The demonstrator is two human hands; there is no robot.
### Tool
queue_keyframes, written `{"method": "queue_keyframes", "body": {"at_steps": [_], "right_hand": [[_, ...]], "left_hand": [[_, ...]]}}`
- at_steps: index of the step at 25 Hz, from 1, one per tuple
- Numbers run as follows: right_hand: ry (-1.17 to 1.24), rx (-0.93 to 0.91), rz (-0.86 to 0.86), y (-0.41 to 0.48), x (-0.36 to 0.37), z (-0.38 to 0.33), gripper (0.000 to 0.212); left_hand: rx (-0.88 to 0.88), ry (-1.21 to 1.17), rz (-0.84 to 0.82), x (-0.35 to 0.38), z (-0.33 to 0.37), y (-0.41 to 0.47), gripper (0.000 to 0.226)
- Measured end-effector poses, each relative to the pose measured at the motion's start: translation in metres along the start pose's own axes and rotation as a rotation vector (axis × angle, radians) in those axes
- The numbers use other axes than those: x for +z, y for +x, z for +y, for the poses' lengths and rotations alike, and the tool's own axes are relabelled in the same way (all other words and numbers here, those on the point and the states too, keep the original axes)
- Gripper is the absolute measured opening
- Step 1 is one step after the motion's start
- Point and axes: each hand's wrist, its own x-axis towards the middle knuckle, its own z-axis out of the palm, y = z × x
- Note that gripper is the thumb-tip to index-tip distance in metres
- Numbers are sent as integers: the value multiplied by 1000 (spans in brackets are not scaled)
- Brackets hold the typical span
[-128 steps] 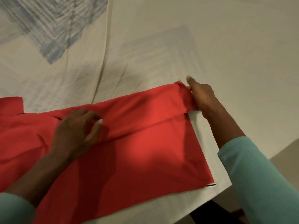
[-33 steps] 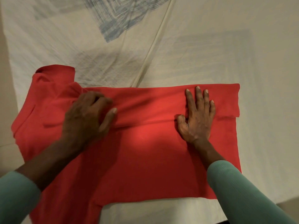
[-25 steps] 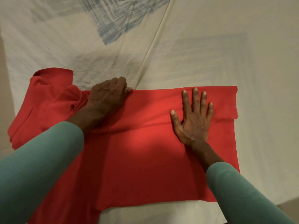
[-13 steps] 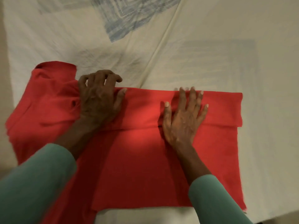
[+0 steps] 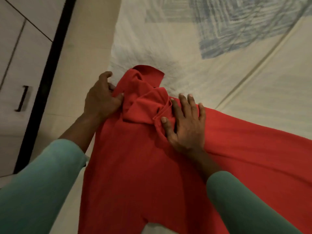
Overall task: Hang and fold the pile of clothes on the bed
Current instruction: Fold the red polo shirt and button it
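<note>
A red garment (image 5: 138, 157) lies spread on the bed, its far end bunched into folds with a thin red cord showing. My left hand (image 5: 101, 98) grips the bunched fabric at its left edge, thumb curled against the cloth. My right hand (image 5: 185, 125) lies flat on the garment just right of the bunch, fingers spread and straight. Both arms wear teal sleeves.
The bed sheet (image 5: 219, 53) is cream with a blue hatched pattern at the upper right. Its left edge runs beside a beige floor (image 5: 81, 48). A white cabinet (image 5: 15, 65) with a dark handle and black trim stands at far left.
The view has swung left toward the bunched end. Both hands moved left along the garment; my left hand now grips the bunched fabric, my right hand presses beside it.
</note>
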Motion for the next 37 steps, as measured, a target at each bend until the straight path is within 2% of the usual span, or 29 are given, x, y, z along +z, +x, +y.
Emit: {"method": "queue_keyframes", "body": {"at_steps": [2,4,6,8,10,11,13,14,15,18,19,20,21,23,24,26,27,29,31,32,34,35,37], "right_hand": [[-8,-56,4,0,3,-1,73],[-15,-112,-19,0,3,-4,76],[-11,-165,-27,1,-1,-6,77],[87,-221,3,0,-8,-10,77],[299,-204,36,-3,-11,-21,79],[421,-149,40,-3,-12,-29,79],[651,-31,28,-3,-16,-47,78],[702,-49,19,-4,-19,-54,74],[678,-154,4,-5,-22,-60,70],[486,-711,-108,-7,-30,-66,56],[448,-805,-143,-3,-34,-64,54],[439,-809,-152,2,-36,-63,54],[447,-734,-125,8,-36,-61,53],[410,-431,-12,25,-32,-53,47],[309,-269,22,35,-28,-48,45],[79,-42,-37,54,-18,-40,43],[45,23,-69,61,-12,-36,40],[190,145,-57,72,-7,-34,34],[353,232,13,76,-7,-36,28],[318,198,58,73,-8,-38,24],[198,-28,129,60,-9,-40,26],[185,-186,123,52,-9,-40,30],[190,-417,-9,39,-6,-38,44]], "left_hand": [[45,66,-69,-9,-8,14,46],[58,176,27,-15,-25,25,31],[-27,277,163,-24,-35,25,35],[-41,376,277,-21,-40,9,39],[33,287,368,-12,-34,-10,35],[20,187,359,-8,-27,-19,33],[-120,45,253,-1,-16,-28,43],[-180,0,204,0,-14,-29,48],[-223,-51,176,-1,-13,-27,53],[-288,-205,142,-9,-11,-15,59],[-280,-249,127,-10,-8,-9,56],[-268,-276,104,-12,-4,-2,53],[-263,-291,78,-13,2,5,53],[-284,-295,29,-12,11,20,53],[-297,-281,3,-10,13,26,50],[-319,-330,-28,-7,18,38,42],[-330,-418,-16,-7,20,43,39],[-357,-602,77,-10,24,51,39],[-324,-508,179,-12,26,56,32],[-299,-382,230,-12,26,52,27],[-237,-223,329,-12,25,30,30],[-220,-197,338,-12,24,12,35],[-237,-94,251,-7,13,-33,44]]}}
